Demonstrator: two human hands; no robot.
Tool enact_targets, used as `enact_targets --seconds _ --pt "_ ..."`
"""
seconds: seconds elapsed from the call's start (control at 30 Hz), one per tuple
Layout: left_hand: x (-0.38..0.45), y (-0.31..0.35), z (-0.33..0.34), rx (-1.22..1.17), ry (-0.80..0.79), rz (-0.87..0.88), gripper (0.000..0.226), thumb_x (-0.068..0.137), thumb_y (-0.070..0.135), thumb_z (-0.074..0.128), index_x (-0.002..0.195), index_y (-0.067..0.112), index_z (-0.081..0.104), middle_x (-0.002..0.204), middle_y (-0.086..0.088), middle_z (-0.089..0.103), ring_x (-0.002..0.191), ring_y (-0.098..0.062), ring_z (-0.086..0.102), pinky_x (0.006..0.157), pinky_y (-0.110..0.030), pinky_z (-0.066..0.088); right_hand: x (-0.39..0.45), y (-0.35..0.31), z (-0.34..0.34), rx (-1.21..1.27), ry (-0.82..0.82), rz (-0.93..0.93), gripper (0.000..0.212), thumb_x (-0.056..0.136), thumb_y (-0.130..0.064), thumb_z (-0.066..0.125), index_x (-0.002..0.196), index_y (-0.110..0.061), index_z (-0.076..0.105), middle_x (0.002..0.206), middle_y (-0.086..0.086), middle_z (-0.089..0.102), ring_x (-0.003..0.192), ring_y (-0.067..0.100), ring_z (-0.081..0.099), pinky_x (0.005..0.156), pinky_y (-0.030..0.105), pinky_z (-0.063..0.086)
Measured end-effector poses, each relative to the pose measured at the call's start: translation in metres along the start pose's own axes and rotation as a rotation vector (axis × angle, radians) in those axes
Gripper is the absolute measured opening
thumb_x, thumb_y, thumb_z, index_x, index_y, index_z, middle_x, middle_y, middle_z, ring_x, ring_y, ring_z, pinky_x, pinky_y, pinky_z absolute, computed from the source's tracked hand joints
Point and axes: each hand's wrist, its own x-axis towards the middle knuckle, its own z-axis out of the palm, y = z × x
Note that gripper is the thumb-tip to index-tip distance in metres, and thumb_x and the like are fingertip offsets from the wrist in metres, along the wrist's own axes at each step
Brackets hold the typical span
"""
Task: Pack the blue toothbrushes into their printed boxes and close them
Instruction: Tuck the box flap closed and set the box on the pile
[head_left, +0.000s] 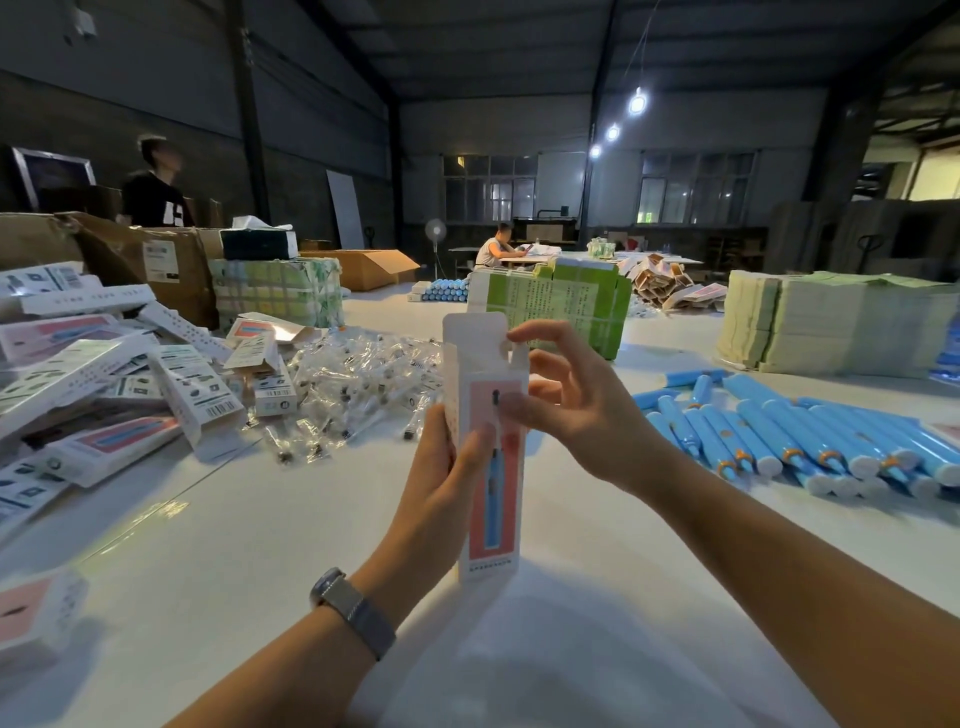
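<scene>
Left hand (447, 457) grips upright printed box (491, 467); right hand (566, 400) pinches top flap (475, 332). Best: steady box, tuck flap squarely.

This is a packing hall in a warehouse: dark steel roof beams, hanging bulbs (637, 102), and a broad white tabletop (218, 545) heaped with printed boxes (104, 384), blue toothbrushes (810, 436) and bagged brush heads (358, 379) (all in bulk). Open cardboard cartons (156, 260) and stacked flat packaging (831, 327) stand around, with workers further back.
</scene>
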Motion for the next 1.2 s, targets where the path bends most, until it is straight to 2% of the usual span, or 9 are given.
enact_targets --seconds 0.1,0.3,0.47,0.6,0.73,0.87,1.07,1.13,1.2 --pt "0.000 0.003 0.000 0.035 0.042 0.113 0.031 0.094 0.042 0.042 0.123 0.039 0.031 0.111 0.006 0.063 0.095 -0.014 0.070 0.072 -0.025 0.058 0.000 0.001 0.002 -0.031 0.015 -0.024 0.046 0.082 -0.024 0.073 0.118 -0.029 0.046 0.109 0.004 0.067 0.096 0.027 0.068 0.080 0.041 0.060" --pt "-0.001 0.007 -0.003 0.116 0.060 0.241 0.043 0.100 0.038 0.036 0.127 0.067 0.022 0.118 0.023 0.059 0.105 -0.012 0.067 0.077 -0.028 0.059 0.000 -0.002 0.007 -0.107 0.012 -0.098 0.039 0.082 -0.018 0.074 0.113 -0.027 0.051 0.114 0.006 0.066 0.101 0.021 0.066 0.078 0.040 0.059" --pt "0.001 0.013 -0.006 0.099 0.048 0.267 0.033 0.102 0.033 0.034 0.121 0.060 0.037 0.112 0.024 0.064 0.099 -0.013 0.068 0.072 -0.021 0.056 0.000 -0.001 0.004 -0.131 -0.004 -0.103 0.023 0.086 -0.015 0.071 0.102 -0.028 0.062 0.104 -0.005 0.067 0.087 0.018 0.068 0.074 0.035 0.059" --pt "0.000 0.014 -0.006 0.097 0.054 0.254 0.027 0.101 0.032 0.034 0.122 0.049 0.036 0.110 0.024 0.064 0.096 -0.011 0.068 0.070 -0.019 0.056 0.001 0.000 0.002 -0.148 -0.008 -0.087 0.021 0.084 -0.016 0.074 0.101 -0.023 0.065 0.106 -0.006 0.068 0.086 0.020 0.069 0.072 0.034 0.059" --pt "-0.001 0.012 -0.006 0.057 0.053 0.258 0.025 0.101 0.027 0.034 0.126 0.030 0.037 0.110 0.020 0.065 0.093 -0.011 0.068 0.071 -0.022 0.057 0.002 -0.002 0.003 -0.170 0.018 -0.128 0.024 0.081 -0.016 0.078 0.101 -0.025 0.068 0.122 -0.009 0.059 0.109 0.013 0.062 0.076 0.029 0.059" --pt "-0.001 0.013 -0.006 0.064 0.059 0.244 0.027 0.100 0.028 0.034 0.126 0.033 0.036 0.110 0.020 0.065 0.094 -0.014 0.068 0.072 -0.023 0.057 0.002 -0.005 0.005 -0.176 0.060 -0.173 0.030 0.078 -0.013 0.081 0.099 -0.027 0.065 0.123 -0.006 0.062 0.107 0.013 0.063 0.074 0.026 0.057" --pt "-0.001 0.014 -0.005 0.126 0.067 0.254 0.032 0.100 0.033 0.032 0.117 0.060 0.035 0.111 0.022 0.063 0.096 -0.014 0.069 0.072 -0.024 0.058 0.001 -0.008 0.008 -0.149 0.106 -0.197 0.055 0.075 -0.015 0.083 0.112 -0.032 0.046 0.106 -0.016 0.062 0.098 0.012 0.063 0.071 0.025 0.055" --pt "-0.001 0.014 -0.003 0.155 0.074 0.283 0.031 0.101 0.031 0.031 0.123 0.053 0.031 0.111 0.024 0.062 0.097 -0.013 0.069 0.072 -0.024 0.058 0.001 -0.009 0.008 -0.183 0.103 -0.199 0.053 0.078 -0.017 0.081 0.116 -0.033 0.048 0.106 -0.016 0.063 0.100 0.011 0.063 0.071 0.024 0.056" --pt "-0.002 0.014 -0.003 0.158 0.082 0.303 0.035 0.101 0.030 0.031 0.119 0.060 0.029 0.108 0.024 0.063 0.095 -0.014 0.070 0.072 -0.025 0.059 0.003 -0.009 0.008 -0.247 0.082 -0.191 0.042 0.080 -0.017 0.079 0.112 -0.032 0.057 0.106 -0.018 0.063 0.100 0.008 0.061 0.072 0.024 0.056"
